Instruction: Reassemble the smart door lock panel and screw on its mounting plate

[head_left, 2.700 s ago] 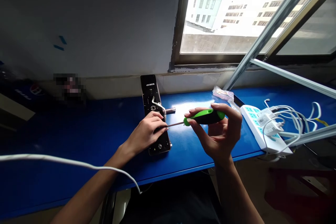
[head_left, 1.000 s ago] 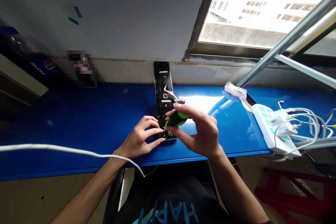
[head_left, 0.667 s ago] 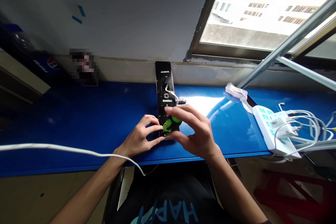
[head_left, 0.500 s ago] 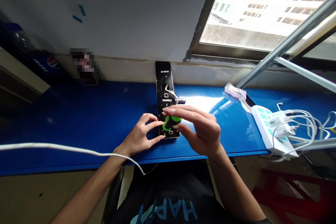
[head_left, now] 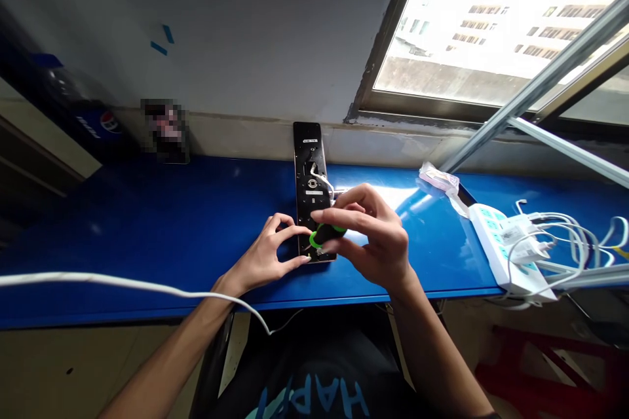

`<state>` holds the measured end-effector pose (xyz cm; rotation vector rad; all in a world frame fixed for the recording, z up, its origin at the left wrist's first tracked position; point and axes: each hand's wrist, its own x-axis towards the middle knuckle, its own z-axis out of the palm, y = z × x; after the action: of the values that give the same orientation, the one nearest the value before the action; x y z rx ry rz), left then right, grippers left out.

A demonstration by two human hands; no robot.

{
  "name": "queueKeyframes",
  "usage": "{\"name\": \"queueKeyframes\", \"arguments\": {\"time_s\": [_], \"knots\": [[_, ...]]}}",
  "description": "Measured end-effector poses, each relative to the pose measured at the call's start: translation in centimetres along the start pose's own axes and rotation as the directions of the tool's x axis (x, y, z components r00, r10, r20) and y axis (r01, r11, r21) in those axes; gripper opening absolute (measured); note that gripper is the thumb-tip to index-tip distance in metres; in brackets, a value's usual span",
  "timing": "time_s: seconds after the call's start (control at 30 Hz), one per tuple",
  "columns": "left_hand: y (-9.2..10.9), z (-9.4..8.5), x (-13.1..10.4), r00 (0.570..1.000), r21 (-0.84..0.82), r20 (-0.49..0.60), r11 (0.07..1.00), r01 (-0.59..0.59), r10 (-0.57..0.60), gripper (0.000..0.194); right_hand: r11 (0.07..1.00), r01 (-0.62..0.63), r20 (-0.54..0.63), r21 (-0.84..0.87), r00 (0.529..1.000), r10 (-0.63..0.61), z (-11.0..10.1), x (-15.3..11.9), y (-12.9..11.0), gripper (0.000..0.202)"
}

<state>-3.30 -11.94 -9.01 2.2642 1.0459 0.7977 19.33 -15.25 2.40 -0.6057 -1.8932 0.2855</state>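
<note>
A long black lock panel (head_left: 307, 157) lies on the blue table with its near end toward me, screws and a white cable showing on its upper face. Over its near end, my right hand (head_left: 376, 232) grips a green and black screwdriver (head_left: 328, 234) between thumb and fingers. The screwdriver's tip is too small to make out. My left hand (head_left: 260, 255) rests at the panel's near left side, thumb and index finger apart. That index fingertip meets the green end of the screwdriver handle, and the thumb tip lies on the panel near its lower edge.
At the right stands a white power strip (head_left: 484, 222) with plugs and tangled white cables. A pink and white packet (head_left: 439, 177) lies behind it. One white cable (head_left: 122, 283) crosses above my left forearm. A Pepsi bottle (head_left: 93, 121) stands back left, below the wall.
My right hand has turned with the screwdriver, its fingers curling more and the handle tilting lower. The left hand stays nearly in place. The whole view has shifted slightly.
</note>
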Motion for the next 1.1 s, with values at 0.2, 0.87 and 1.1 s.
{"name": "queueKeyframes", "arguments": {"time_s": [0.2, 0.87, 1.1], "knots": [[0.01, 0.06, -0.09, 1.0, 0.028, 0.004, 0.999, 0.018, -0.018, 0.052, 0.995, 0.034, 0.076, 0.092, 0.996, -0.041, -0.05, -0.05, 0.02, 0.053], [-0.16, 0.05, 0.14, 1.0, -0.007, 0.006, 1.0, 0.019, -0.019, 0.05, 0.994, -0.058, 0.141, 0.096, 0.989, 0.044, -0.46, -0.14, 0.3, 0.055], [0.06, -0.03, 0.32, 0.999, -0.033, 0.029, 0.998, 0.045, -0.044, 0.055, 1.0, 0.02, 0.025, 0.022, 0.999, -0.02, -0.56, -0.27, 0.45, 0.052]]}}
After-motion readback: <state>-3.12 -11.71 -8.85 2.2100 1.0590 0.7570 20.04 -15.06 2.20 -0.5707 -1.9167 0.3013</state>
